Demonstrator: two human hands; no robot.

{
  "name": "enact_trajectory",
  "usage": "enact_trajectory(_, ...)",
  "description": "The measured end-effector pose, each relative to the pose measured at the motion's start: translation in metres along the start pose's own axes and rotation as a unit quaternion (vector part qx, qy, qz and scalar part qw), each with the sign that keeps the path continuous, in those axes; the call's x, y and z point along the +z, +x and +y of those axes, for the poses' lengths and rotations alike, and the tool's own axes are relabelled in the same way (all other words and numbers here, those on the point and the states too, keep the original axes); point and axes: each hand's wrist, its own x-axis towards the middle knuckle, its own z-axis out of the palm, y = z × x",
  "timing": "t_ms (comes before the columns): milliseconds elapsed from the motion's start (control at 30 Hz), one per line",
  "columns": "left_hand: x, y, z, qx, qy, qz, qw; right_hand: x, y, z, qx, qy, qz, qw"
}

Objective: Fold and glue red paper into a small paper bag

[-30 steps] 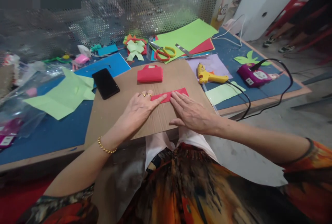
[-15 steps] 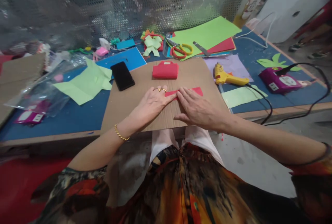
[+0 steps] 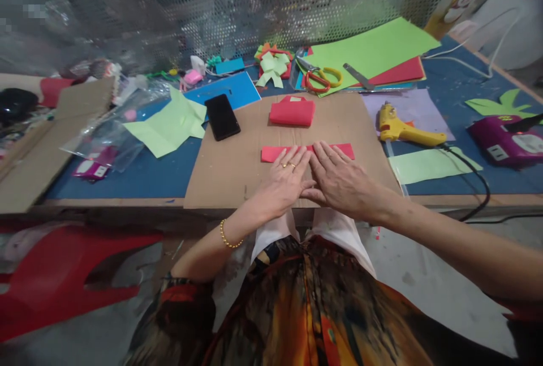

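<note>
A flat red paper strip (image 3: 271, 154) lies crosswise on the brown cardboard sheet (image 3: 224, 176). My left hand (image 3: 285, 179) rests flat with its fingertips on the strip's middle, fingers stretched out. Beside it, my right hand (image 3: 339, 176) also lies flat, its fingers pressing on the strip right of the middle. The two thumbs meet near each other, and the hands cover part of the strip's lower edge. Farther back on the cardboard sits a folded red paper piece (image 3: 292, 113) with a small raised flap, touched by neither hand.
A black phone (image 3: 223, 117) lies on the cardboard's left corner. Scissors (image 3: 316, 77) and a metal blade (image 3: 358, 76) lie on stacked coloured paper (image 3: 382, 46) behind. At right are a yellow glue gun (image 3: 409, 128), its cord, and a purple socket block (image 3: 509, 142). Pale green paper (image 3: 165, 125) is at left.
The view has turned left, shifting things rightward. My left hand has gone from pinching near the strip's left end to lying flat on it; more of the strip's left end shows.
</note>
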Motion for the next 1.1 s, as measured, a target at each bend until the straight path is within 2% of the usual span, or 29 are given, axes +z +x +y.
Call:
enact_trajectory(167,-0.009,-0.018,-0.023,-0.009,-0.010,-0.013,1.000,-0.001,0.000,-0.001,0.003,0.001,-0.014,1.000)
enact_trajectory(300,-0.020,-0.044,-0.046,-0.077,0.005,-0.027,0.997,-0.002,0.001,-0.003,0.011,-0.006,-0.009,1.000)
enact_trajectory(367,-0.025,-0.051,-0.049,-0.111,0.020,-0.020,0.993,-0.001,0.002,-0.004,0.011,-0.010,-0.012,1.000)
enact_trajectory(433,-0.028,-0.048,-0.042,-0.134,0.033,0.017,0.990,0.000,0.003,-0.004,0.010,-0.012,-0.013,1.000)
enact_trajectory(500,-0.028,-0.036,-0.027,-0.115,0.026,0.054,0.992,0.001,0.003,-0.004,0.013,-0.013,-0.013,1.000)
enact_trajectory(533,-0.027,-0.028,-0.018,-0.076,0.009,0.050,0.996,0.001,0.002,-0.003,0.012,-0.011,-0.014,1.000)
enact_trajectory(600,-0.022,-0.010,-0.002,0.008,-0.046,-0.014,0.999,0.001,0.002,-0.001,0.000,-0.004,-0.023,1.000)
enact_trajectory(667,-0.015,0.003,0.006,0.020,-0.080,-0.042,0.996,-0.001,0.003,0.000,-0.009,0.005,-0.030,0.999)
enact_trajectory(833,0.000,0.007,0.002,0.026,-0.107,0.003,0.994,0.000,0.000,-0.005,0.013,0.007,-0.023,1.000)
enact_trajectory(967,0.001,0.003,0.001,0.024,-0.091,0.001,0.996,-0.001,-0.023,-0.004,0.055,-0.026,-0.008,0.998)
enact_trajectory(1100,0.000,0.003,0.004,0.013,-0.078,0.001,0.997,-0.015,-0.044,-0.001,0.123,-0.063,0.000,0.990)
